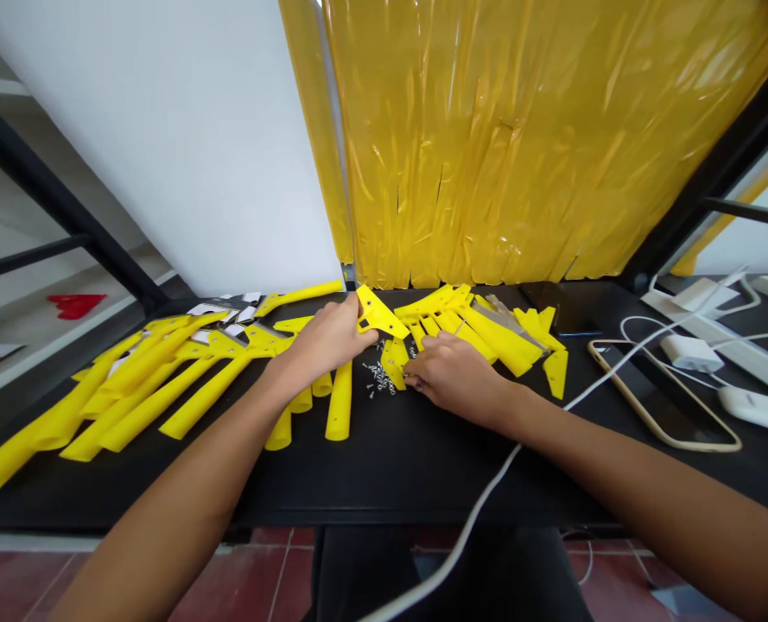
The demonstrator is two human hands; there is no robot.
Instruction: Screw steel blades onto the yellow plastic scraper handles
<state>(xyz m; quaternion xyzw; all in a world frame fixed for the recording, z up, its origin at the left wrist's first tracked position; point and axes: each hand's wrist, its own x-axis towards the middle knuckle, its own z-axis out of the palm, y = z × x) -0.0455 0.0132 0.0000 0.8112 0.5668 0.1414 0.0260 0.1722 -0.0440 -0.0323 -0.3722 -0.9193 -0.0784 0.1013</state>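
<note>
My left hand (335, 337) is closed around a flat, tapered yellow plastic piece with small holes (381, 313). Just in front of that piece, a small heap of loose metal screws and nuts (377, 378) lies on the black table. My right hand (458, 376) is at the heap's right side, fingertips pinched together; whatever is between them is too small to make out. Between the two hands lies another small yellow plate (394, 361). Several round yellow handles (339, 402) stick out toward me below my left hand.
Many yellow handles with flat drilled heads (163, 380) are piled at left, and more yellow parts (504, 337) lie at right. A phone (665, 393), a white charger (691, 352) and cables occupy the right. A white cable (487, 497) crosses the front edge. Yellow plastic sheeting (500, 147) hangs behind.
</note>
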